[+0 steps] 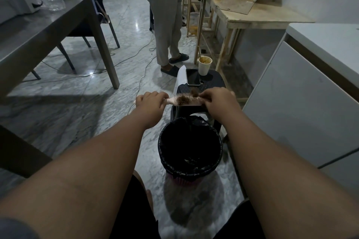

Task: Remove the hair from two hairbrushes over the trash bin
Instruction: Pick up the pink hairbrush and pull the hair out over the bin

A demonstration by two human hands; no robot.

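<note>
Nearest the camera, at the bottom of the frame, two bare forearms reached forward from the lower corners, with dark shorts and a knee between them. Just beyond, at lower centre, stood the trash bin (190,148), lined with a black bag (191,170) folded over its rim, pink showing at its base.

Above the bin's far edge, at mid-frame, both hands met on a pale pink hairbrush (184,101) held level, bristles up. The left hand (150,101) was clenched around the handle at the brush's left end. The right hand (218,100) sat at the head's right end, fingers curled in and pinching a brown tuft of hair (194,92) raised just off the bristles. A second clump of hair (182,100) lay tangled in the middle of the bristles.

Behind the hands was a black stool (210,78) carrying a dark phone (193,77), a paper cup (205,65) with something yellowish inside, and a white sheet at its left edge.

Farther back, a grey table (44,31) filled the upper left, a white cabinet (303,99) the right side, and cables trailed across the marble floor. At top centre another person (167,25) in grey trousers stood at a wooden workbench (258,15), hands on a dark flat object.
</note>
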